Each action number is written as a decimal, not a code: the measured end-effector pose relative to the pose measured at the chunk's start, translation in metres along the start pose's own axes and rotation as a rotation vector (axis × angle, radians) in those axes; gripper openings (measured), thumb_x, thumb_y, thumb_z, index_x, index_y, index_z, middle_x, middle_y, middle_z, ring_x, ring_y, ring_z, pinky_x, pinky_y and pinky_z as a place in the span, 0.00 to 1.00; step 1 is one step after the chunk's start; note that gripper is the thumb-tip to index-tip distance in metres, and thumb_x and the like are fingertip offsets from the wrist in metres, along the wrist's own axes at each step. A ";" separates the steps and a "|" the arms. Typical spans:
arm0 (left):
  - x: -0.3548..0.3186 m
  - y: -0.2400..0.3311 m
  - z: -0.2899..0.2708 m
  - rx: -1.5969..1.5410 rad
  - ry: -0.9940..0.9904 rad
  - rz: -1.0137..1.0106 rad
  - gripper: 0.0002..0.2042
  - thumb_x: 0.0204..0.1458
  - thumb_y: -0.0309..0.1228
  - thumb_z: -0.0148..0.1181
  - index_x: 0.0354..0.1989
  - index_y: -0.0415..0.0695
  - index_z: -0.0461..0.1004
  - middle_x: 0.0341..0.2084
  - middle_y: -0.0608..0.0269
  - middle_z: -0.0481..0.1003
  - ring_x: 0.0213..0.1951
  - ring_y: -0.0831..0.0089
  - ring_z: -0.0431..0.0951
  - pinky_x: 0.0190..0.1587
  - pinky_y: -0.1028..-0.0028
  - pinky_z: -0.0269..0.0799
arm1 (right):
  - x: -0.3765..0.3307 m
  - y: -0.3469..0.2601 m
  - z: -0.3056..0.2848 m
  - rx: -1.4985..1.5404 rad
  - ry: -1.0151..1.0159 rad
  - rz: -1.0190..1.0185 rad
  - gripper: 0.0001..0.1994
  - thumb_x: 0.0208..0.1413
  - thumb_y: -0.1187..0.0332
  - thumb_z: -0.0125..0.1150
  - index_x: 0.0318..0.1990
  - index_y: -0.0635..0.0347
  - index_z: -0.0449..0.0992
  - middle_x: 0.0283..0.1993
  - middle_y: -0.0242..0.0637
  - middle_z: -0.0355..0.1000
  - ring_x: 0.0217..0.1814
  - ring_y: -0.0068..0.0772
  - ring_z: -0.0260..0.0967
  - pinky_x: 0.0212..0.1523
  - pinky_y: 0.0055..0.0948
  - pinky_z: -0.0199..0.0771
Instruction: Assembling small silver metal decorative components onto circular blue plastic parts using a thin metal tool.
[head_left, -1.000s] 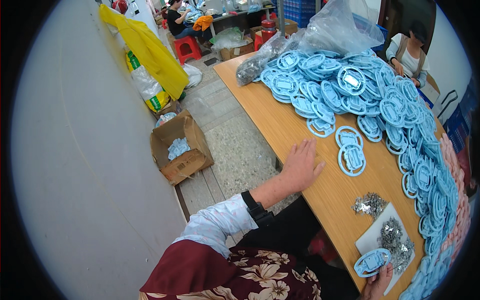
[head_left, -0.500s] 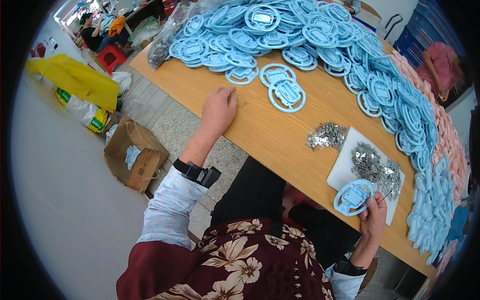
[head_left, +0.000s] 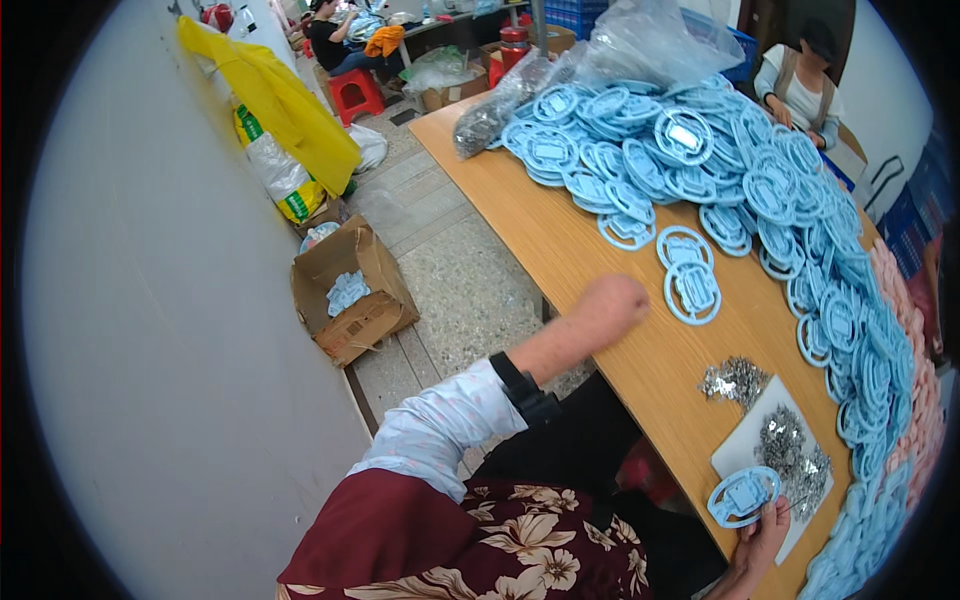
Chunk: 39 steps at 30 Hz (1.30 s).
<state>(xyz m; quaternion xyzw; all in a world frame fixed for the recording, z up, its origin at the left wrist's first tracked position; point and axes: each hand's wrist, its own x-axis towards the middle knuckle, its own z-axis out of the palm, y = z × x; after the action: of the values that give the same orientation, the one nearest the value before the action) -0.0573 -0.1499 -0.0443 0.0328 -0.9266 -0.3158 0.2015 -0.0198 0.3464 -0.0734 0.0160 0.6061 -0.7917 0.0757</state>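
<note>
My right hand (head_left: 765, 540), low on the right by the table edge, grips a light-blue oval plastic frame (head_left: 744, 497) by its rim. A thin dark sliver pokes out beside those fingers; its kind is unclear. My left hand (head_left: 612, 308) hovers around the table's near edge, blurred, with its fingers looking curled and partly hidden. Just right of it lie two overlapping blue frames (head_left: 692, 292). Small silvery metal pieces (head_left: 788, 440) are heaped on a white board (head_left: 742, 448) behind the held frame, and another heap (head_left: 735, 382) rests on the wood.
A big pile of blue frames (head_left: 770, 185) covers the far and right side of the wooden table (head_left: 500, 215), with pink pieces (head_left: 890, 270) beyond. Clear plastic bags (head_left: 650, 45) lie behind. A cardboard box (head_left: 370, 320) stands on the floor. Another person (head_left: 800, 85) sits across.
The view has swung, so the scene sits farther right and lower. My left hand has moved closer to the two overlapping frames. My right hand still holds its blue frame.
</note>
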 end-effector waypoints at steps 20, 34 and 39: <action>-0.023 0.037 0.021 -0.382 0.190 0.035 0.10 0.59 0.31 0.54 0.41 0.39 0.80 0.34 0.44 0.80 0.37 0.46 0.80 0.40 0.55 0.75 | 0.015 -0.011 0.013 -0.032 -0.069 -0.031 0.07 0.67 0.65 0.60 0.38 0.54 0.69 0.20 0.28 0.67 0.11 0.14 0.55 0.10 0.16 0.53; -0.030 0.036 0.023 -0.476 0.215 0.006 0.12 0.58 0.30 0.56 0.45 0.38 0.80 0.31 0.46 0.80 0.32 0.52 0.81 0.35 0.60 0.75 | 0.014 -0.011 0.013 -0.036 -0.130 -0.041 0.12 0.69 0.60 0.57 0.34 0.53 0.69 0.18 0.25 0.65 0.10 0.12 0.53 0.08 0.15 0.50; -0.027 0.039 0.020 -0.455 0.197 -0.049 0.12 0.58 0.31 0.57 0.47 0.41 0.80 0.29 0.48 0.80 0.32 0.56 0.82 0.36 0.63 0.75 | -0.004 -0.021 0.027 0.005 -0.039 -0.058 0.12 0.70 0.58 0.56 0.36 0.52 0.69 0.19 0.22 0.64 0.11 0.09 0.51 0.08 0.14 0.47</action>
<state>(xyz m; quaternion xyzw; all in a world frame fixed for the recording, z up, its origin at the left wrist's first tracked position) -0.0377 -0.1017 -0.0448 0.0395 -0.8065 -0.5164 0.2853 -0.0167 0.3263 -0.0461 -0.0170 0.6025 -0.7953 0.0645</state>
